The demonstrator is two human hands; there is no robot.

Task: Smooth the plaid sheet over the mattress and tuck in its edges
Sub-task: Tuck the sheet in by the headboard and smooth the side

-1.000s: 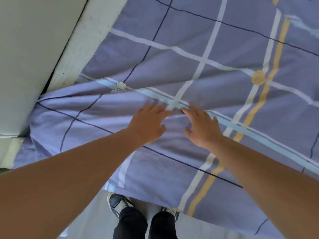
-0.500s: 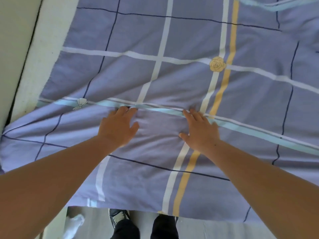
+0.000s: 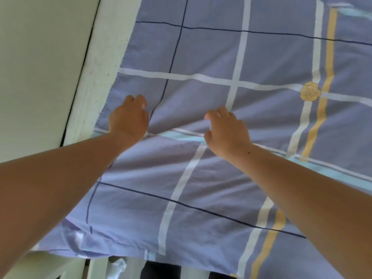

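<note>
At the frame's centre and out to 3 o'clock, the plaid sheet covers the bed, with a ridge running between the hands. An uneven push could drag that ridge toward the pale strip at 9 o'clock rather than flatten it. The left hand curls its fingers into gathered creases, but I cannot tell if it grips. The right hand rests half-bent, spread fingers on the cloth.

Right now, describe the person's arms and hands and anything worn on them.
The left forearm and right forearm are bare; no sleeves show. Neither the left hand nor the right hand shows a glove, ring or watch. A small mole marks the right wrist.
</note>
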